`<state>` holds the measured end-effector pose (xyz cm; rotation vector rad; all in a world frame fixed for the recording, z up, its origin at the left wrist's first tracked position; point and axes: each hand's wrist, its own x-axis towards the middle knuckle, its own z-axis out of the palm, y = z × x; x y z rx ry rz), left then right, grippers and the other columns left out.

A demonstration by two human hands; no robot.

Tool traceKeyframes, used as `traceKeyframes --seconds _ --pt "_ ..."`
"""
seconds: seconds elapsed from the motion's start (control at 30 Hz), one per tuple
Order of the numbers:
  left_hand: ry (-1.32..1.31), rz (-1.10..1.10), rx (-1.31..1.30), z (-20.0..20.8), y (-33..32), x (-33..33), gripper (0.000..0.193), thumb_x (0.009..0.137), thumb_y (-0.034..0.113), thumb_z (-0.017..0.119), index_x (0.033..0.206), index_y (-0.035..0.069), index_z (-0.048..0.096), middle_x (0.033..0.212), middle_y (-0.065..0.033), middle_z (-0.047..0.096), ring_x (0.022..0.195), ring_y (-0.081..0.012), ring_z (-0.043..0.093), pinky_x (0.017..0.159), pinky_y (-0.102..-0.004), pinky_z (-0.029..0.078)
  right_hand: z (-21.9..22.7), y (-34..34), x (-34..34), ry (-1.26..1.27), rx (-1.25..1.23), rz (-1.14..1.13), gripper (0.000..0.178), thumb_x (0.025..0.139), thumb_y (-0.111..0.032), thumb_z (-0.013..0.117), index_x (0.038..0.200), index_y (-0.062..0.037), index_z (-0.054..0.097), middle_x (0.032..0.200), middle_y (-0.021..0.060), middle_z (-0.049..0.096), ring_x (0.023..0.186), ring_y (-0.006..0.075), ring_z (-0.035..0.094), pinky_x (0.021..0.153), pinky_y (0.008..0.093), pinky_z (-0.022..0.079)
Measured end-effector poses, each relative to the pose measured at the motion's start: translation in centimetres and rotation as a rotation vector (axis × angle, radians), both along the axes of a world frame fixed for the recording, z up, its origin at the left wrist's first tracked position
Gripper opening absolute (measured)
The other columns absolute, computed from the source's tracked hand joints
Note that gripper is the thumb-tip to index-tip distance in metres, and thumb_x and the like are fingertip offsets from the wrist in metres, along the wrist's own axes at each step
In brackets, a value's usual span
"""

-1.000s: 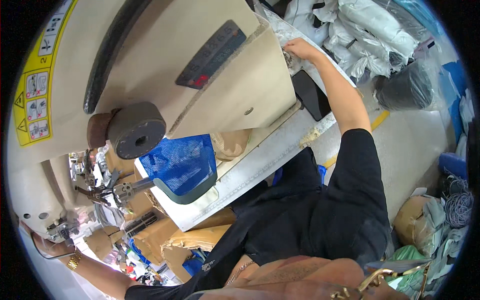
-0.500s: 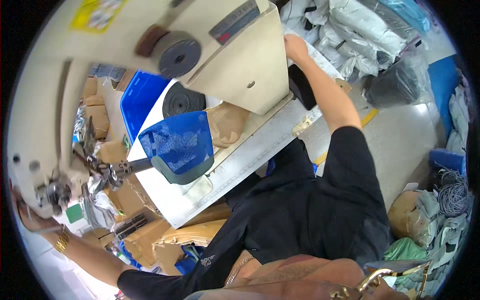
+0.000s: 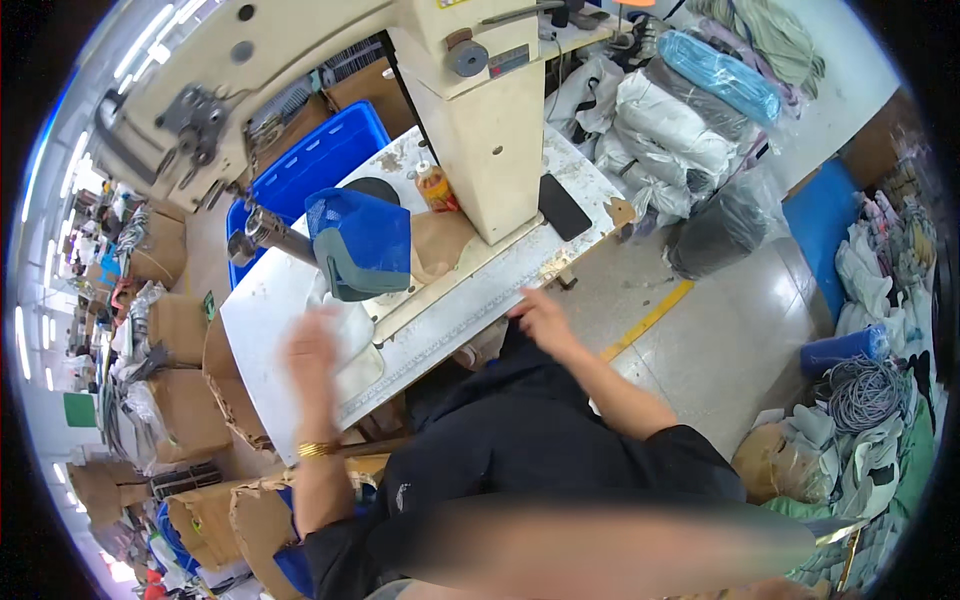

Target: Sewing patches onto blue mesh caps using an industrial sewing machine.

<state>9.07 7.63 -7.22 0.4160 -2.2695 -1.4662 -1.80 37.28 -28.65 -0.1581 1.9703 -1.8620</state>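
Two hands [image 3: 312, 350] [image 3: 542, 320] now off one machine [image 3: 480, 140]

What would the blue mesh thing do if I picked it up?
The blue mesh piece would probably feel light, since it looks thin and net-like. It might flop a little, but its grey band could be stiffer, as it holds a curve.

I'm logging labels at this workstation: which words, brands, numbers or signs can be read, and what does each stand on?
None reads clearly:
Beige machine: dark plate, too small to read.
Bottle: coloured print, too small.
Yellow sticker at the picture's top: cut off, unreadable.
White table: fine scale along its edge, too small.
Black shirt: pale mark, too small to tell.
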Motion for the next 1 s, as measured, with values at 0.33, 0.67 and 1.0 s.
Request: traceKeyframes --seconds 0.33,0.67,1.0 --pt "-0.232 -0.088 1.360 -14.7 7.0 4.2 0.032 0.101 0.036 0.044 0.113 0.009 0.056 0.106 -0.0052 0.064 0.091 -0.0155 0.060 0.071 -0.0317 0.049 7.1 -12.2 6.5 0.780 0.286 0.529 0.059 0.086 -0.003 0.046 0.142 -0.0002 0.029 0.117 0.0206 0.060 0.108 0.0351 0.057 0.094 0.0406 0.044" --pt "-0.094 0.040 1.370 -15.1 7.5 5.0 0.018 0.099 0.025 0.050 0.100 0.009 0.060 0.078 0.0030 0.054 0.062 -0.0077 0.043 0.054 -0.0236 0.033 6.6 -11.5 6.3 0.810 0.144 0.417 0.017 0.074 -0.012 0.064 0.086 -0.0020 0.057 0.092 0.0128 0.058 0.088 0.0328 0.057 0.076 0.0409 0.047" --pt "-0.149 -0.007 1.144 -16.8 7.3 4.9 0.015 0.096 0.015 0.049 0.095 0.005 0.062 0.079 -0.0004 0.059 0.066 -0.0076 0.054 0.056 -0.0215 0.043 10.2 -10.7 6.2 0.087 -0.125 0.458 0.021 0.086 -0.013 0.065 0.102 0.0007 0.061 0.085 0.0058 0.066 0.071 0.0119 0.062 0.061 0.0256 0.049"
